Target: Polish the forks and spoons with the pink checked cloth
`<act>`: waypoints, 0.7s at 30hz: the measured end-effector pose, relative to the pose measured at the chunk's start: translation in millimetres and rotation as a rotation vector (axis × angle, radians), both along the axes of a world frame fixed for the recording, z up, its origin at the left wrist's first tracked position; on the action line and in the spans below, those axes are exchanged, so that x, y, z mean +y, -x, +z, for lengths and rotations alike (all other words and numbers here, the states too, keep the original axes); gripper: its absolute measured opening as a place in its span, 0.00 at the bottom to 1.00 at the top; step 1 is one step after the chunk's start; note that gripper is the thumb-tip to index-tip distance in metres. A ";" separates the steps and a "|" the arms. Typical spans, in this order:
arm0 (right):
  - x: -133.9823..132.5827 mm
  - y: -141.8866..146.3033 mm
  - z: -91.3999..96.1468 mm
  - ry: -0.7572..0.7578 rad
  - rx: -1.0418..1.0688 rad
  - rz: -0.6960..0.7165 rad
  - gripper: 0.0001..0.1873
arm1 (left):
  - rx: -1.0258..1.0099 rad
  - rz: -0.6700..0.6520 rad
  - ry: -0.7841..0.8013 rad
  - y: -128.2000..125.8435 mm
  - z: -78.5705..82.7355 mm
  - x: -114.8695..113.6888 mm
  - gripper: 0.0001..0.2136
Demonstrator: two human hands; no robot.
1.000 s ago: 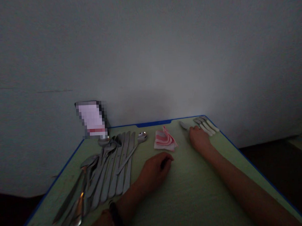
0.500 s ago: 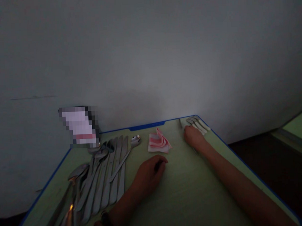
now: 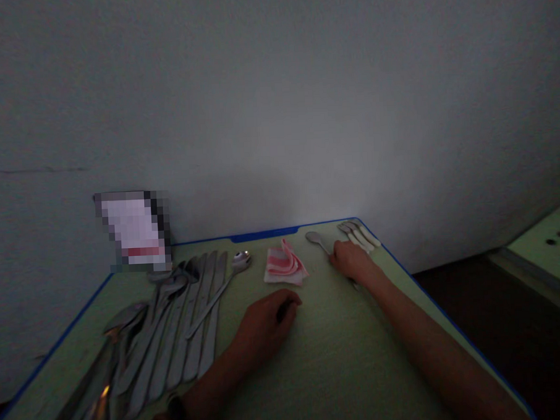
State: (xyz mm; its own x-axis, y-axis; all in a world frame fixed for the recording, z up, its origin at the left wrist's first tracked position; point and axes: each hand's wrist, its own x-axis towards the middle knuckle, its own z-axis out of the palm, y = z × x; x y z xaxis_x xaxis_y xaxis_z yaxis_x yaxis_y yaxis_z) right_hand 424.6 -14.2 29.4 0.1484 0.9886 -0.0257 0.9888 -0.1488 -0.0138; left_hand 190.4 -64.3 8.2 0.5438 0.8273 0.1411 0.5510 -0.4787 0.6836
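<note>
My right hand (image 3: 351, 260) is closed around the handle of a metal spoon (image 3: 314, 237), whose bowl points to the far left and whose handle end shows below the hand. Just beyond it, several forks (image 3: 355, 233) with pale handles lie side by side in the far right corner. My left hand (image 3: 269, 322) rests on the table with its fingers curled in, and nothing shows in it. In front of that hand lies a folded pink-and-white striped cloth (image 3: 282, 265). To its left, a spoon with a shiny bowl (image 3: 241, 259) lies across a row of table knives (image 3: 178, 338).
More spoons and cutlery (image 3: 127, 316) lie in a pile along the table's left side. A blurred-out device or panel (image 3: 135, 229) leans on the wall at the back left. The green table (image 3: 333, 356) has a blue edge and stands against a grey wall (image 3: 276, 111).
My right hand has turned the spoon, and its bowl now lies further left, away from the forks. The left hand keeps its place and shape. The whole view has shifted slightly.
</note>
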 end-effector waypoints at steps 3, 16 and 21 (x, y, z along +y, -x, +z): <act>1.6 0.7 -2.7 -0.015 -0.028 -0.041 0.15 | 0.012 0.000 0.000 -1.5 0.4 -0.6 0.09; 10.1 -15.5 -5.7 -0.195 -0.124 -0.116 0.17 | 0.089 -0.016 -0.018 -6.2 3.1 -3.5 0.09; 12.1 -25.8 -11.5 -0.265 -0.138 -0.100 0.16 | 0.100 -0.017 0.000 -6.2 2.8 -2.5 0.10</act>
State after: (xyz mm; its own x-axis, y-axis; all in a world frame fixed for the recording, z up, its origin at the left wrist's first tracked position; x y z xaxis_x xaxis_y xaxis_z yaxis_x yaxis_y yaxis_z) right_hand 450.4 -2.1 17.9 0.2295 0.9386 0.2576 0.9647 -0.2545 0.0679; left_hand 196.6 -66.7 11.1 0.5692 0.8177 0.0853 0.6084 -0.4887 0.6253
